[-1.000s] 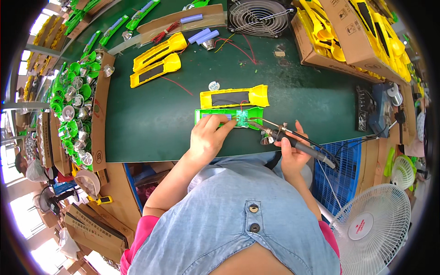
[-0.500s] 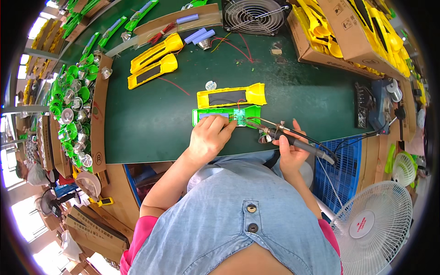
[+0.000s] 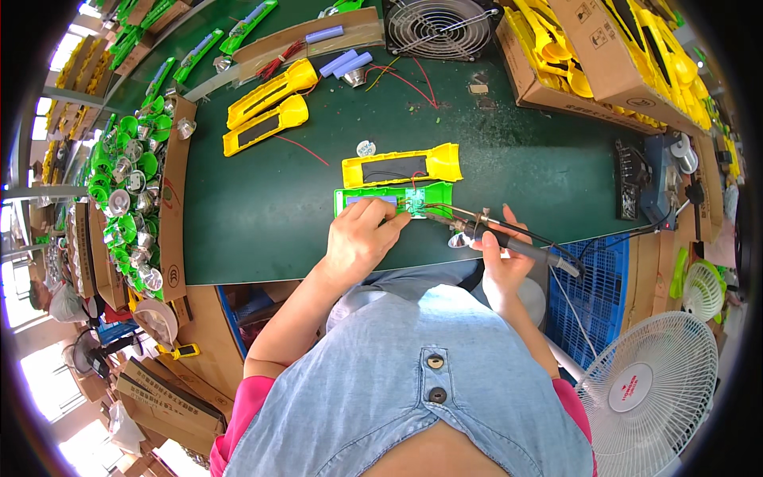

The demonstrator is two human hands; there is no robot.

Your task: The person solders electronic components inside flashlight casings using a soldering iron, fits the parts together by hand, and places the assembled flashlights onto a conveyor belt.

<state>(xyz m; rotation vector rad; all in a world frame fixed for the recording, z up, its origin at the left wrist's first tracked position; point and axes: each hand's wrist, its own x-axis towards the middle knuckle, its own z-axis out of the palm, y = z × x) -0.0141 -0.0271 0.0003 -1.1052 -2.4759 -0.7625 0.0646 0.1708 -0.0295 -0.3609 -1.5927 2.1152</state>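
My right hand [image 3: 505, 258] grips a soldering iron [image 3: 517, 245] with a dark handle and a thin metal tube alongside. Its tip points left to a small green circuit board [image 3: 415, 200] in a green plastic flashlight housing [image 3: 437, 193]. My left hand [image 3: 360, 242] is closed on the near edge of this housing, fingertips beside the board; whether they also pinch a wire is hidden. Inside the housing lies a blue-purple battery cell [image 3: 385, 199]. Right behind it is a yellow housing half [image 3: 445, 163] with a dark strip. A silvery reflector cup [image 3: 458, 239] sits beneath the iron.
Two yellow housings [image 3: 266, 127], battery cells [image 3: 346, 63] and red wires lie farther back. A box of green parts and reflectors [image 3: 131, 191] stands left. Boxes of yellow housings [image 3: 572, 71], a black fan [image 3: 442, 30] and a soldering station [image 3: 661, 179] with cord bound the table.
The soldering iron and my right hand have shifted very slightly, with the tip staying by the board. My left hand stays on the green housing.
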